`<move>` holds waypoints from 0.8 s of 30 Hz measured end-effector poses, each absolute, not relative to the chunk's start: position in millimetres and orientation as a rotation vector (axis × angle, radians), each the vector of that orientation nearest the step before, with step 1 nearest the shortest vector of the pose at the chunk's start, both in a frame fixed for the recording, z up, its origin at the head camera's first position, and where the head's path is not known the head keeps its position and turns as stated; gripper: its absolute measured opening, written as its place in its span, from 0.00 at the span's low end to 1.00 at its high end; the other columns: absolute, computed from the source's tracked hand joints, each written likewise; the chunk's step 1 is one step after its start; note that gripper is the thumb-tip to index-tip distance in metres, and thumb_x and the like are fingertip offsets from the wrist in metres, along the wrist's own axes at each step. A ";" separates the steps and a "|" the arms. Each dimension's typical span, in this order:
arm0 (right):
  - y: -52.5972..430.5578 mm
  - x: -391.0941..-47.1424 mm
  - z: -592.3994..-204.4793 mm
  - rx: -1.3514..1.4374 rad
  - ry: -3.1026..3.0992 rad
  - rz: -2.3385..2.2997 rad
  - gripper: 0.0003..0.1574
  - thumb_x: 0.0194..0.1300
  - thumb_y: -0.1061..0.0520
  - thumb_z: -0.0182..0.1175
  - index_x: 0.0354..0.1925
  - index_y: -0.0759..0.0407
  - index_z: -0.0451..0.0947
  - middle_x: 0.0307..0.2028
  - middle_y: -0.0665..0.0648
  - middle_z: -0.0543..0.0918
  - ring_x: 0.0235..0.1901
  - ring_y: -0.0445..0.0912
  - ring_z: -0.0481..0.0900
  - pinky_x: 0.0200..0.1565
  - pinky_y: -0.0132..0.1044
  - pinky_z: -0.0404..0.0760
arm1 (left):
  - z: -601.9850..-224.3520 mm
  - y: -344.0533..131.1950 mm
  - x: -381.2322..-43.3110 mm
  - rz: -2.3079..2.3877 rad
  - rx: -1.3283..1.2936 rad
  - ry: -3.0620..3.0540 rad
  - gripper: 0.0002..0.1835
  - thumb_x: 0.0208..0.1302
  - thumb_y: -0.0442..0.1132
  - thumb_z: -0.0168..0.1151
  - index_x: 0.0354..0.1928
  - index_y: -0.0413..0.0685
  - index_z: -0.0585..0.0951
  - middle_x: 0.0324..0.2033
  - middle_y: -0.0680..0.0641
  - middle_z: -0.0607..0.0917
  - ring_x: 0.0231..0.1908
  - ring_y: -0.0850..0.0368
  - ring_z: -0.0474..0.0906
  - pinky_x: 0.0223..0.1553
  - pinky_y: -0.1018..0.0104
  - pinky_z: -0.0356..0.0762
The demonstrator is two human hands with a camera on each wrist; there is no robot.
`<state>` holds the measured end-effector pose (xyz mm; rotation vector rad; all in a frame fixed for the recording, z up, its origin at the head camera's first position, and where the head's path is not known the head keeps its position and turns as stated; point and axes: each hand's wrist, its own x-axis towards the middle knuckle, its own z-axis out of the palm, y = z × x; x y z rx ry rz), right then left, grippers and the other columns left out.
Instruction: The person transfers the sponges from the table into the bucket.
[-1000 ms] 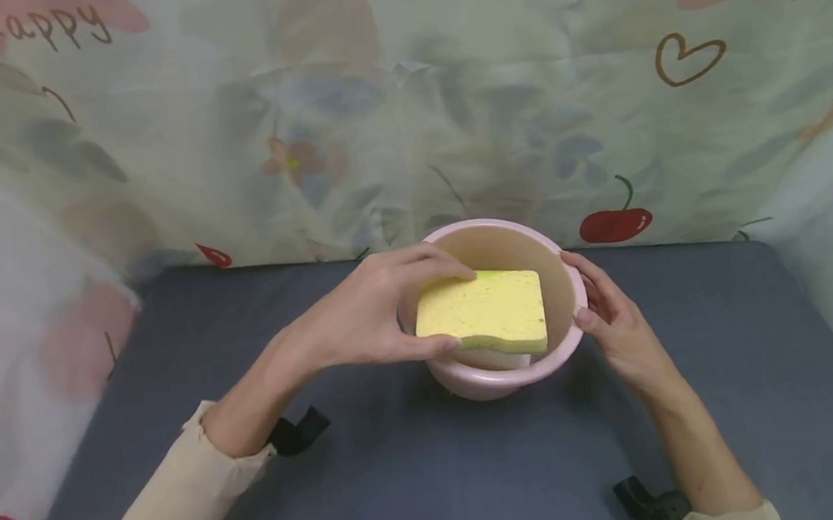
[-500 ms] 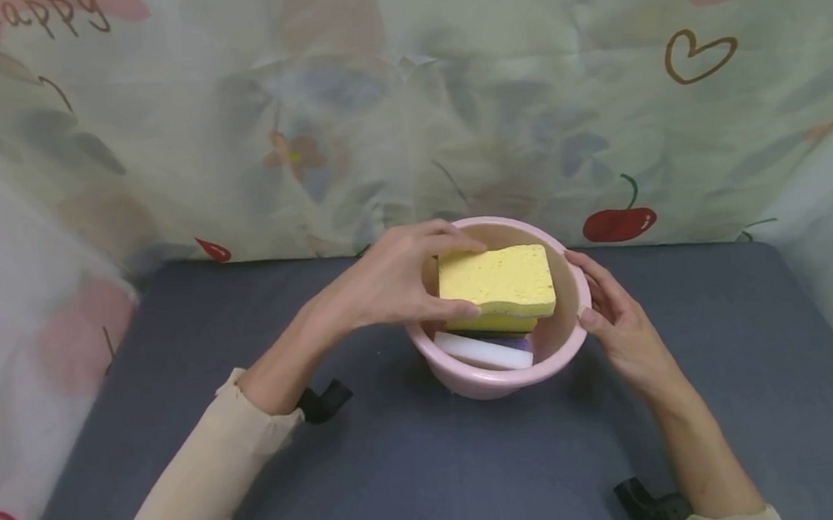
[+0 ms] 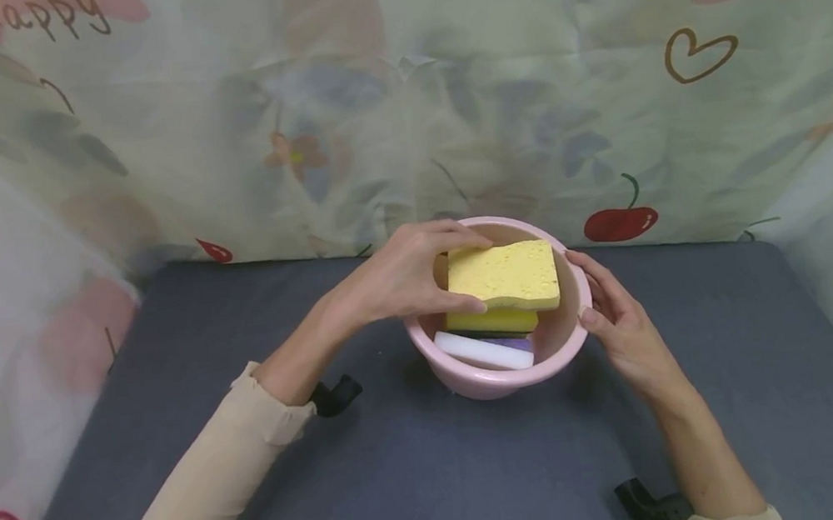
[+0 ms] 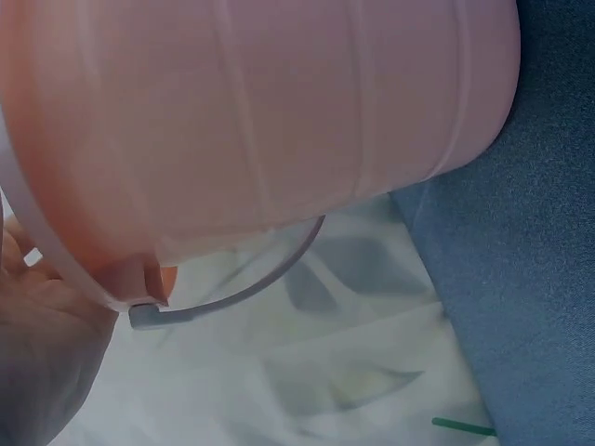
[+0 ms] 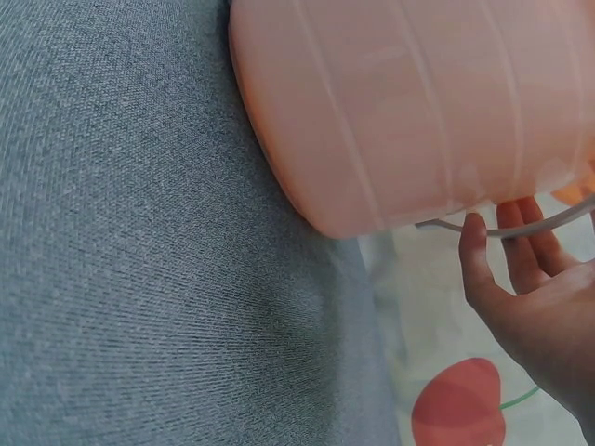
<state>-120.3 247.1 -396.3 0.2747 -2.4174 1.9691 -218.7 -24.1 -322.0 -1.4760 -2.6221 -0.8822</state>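
A pink bucket (image 3: 485, 387) stands on the dark table, its mouth facing up. My left hand (image 3: 410, 273) pinches a pale yellow sponge (image 3: 508, 272) by its left end, thumb on the near edge and fingers on the far edge, within the bucket's mouth. Below it in the bucket lie a brighter yellow sponge (image 3: 498, 322), a white block (image 3: 484, 351) and something purple (image 3: 513, 343). My right hand (image 3: 627, 332) holds the bucket's right rim, thumb over the edge. In the right wrist view, its fingers (image 5: 476, 249) reach beside the bucket wall and its handle (image 5: 544, 226).
Dark cloth covers the table (image 3: 437, 476). A printed curtain (image 3: 404, 127) hangs right behind the bucket, with more curtain at both sides. Black wrist mounts (image 3: 335, 395) stick out from both forearms.
My left hand has moved right and slightly away with the yellow sponge, uncovering the white block and the lower sponge. My right hand keeps its place on the rim.
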 end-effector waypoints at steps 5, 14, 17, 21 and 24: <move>246.6 -120.3 -396.2 0.284 -2.397 1.989 0.40 0.64 0.65 0.52 0.68 0.41 0.53 0.65 0.52 0.59 0.59 0.46 0.62 0.49 0.28 0.72 | -325.1 -22.5 -218.1 -0.854 -1.521 -2.587 0.36 0.43 0.67 0.63 0.55 0.58 0.76 0.50 0.59 0.76 0.49 0.68 0.70 0.45 0.75 0.67; 245.8 -123.1 -395.8 0.299 -2.373 2.017 0.39 0.64 0.66 0.53 0.68 0.42 0.54 0.65 0.53 0.59 0.60 0.46 0.61 0.50 0.27 0.70 | -330.6 -23.3 -216.6 -0.807 -1.542 -2.539 0.33 0.46 0.65 0.64 0.53 0.57 0.78 0.49 0.60 0.76 0.51 0.70 0.68 0.48 0.76 0.66; 246.2 -122.7 -396.5 0.329 -2.337 2.059 0.39 0.64 0.67 0.52 0.68 0.44 0.54 0.65 0.54 0.60 0.60 0.47 0.61 0.50 0.28 0.71 | -332.2 -24.5 -215.8 -0.828 -1.542 -2.524 0.32 0.47 0.65 0.62 0.52 0.57 0.78 0.49 0.61 0.76 0.52 0.71 0.67 0.50 0.76 0.65; 247.1 -122.0 -396.7 0.328 -2.358 2.051 0.40 0.64 0.67 0.52 0.69 0.43 0.53 0.66 0.53 0.58 0.61 0.46 0.60 0.49 0.28 0.71 | -334.9 -28.2 -213.7 -0.850 -1.525 -2.484 0.31 0.48 0.64 0.62 0.52 0.57 0.78 0.50 0.60 0.76 0.53 0.72 0.66 0.52 0.75 0.63; 248.5 -120.3 -396.8 0.294 -2.458 1.897 0.41 0.65 0.64 0.52 0.69 0.38 0.52 0.67 0.48 0.56 0.62 0.43 0.59 0.51 0.25 0.68 | -337.1 -32.0 -212.0 -0.839 -1.506 -2.425 0.30 0.49 0.63 0.62 0.52 0.58 0.78 0.51 0.60 0.76 0.55 0.72 0.65 0.54 0.73 0.62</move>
